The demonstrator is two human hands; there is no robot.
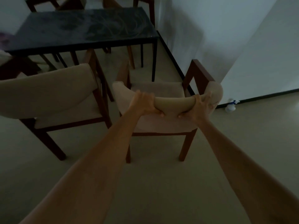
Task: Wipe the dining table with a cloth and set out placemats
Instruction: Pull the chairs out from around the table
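Note:
The dark dining table (84,29) stands at the upper left, its top showing faint wipe streaks. In front of it, a beige padded chair with brown wooden legs (163,89) sits on the floor, away from the table. My left hand (144,103) grips the left part of its curved backrest. My right hand (201,105) grips the right part of the same backrest. Both arms are stretched out. No cloth or placemat is clearly visible; a blurred purple patch (4,39) lies at the table's left edge.
A second beige chair (48,94) stands to the left, close to the table. More chairs (140,4) stand behind the table. A white spray bottle (231,105) sits on the floor by the right wall. White walls with a dark skirting close in on the right.

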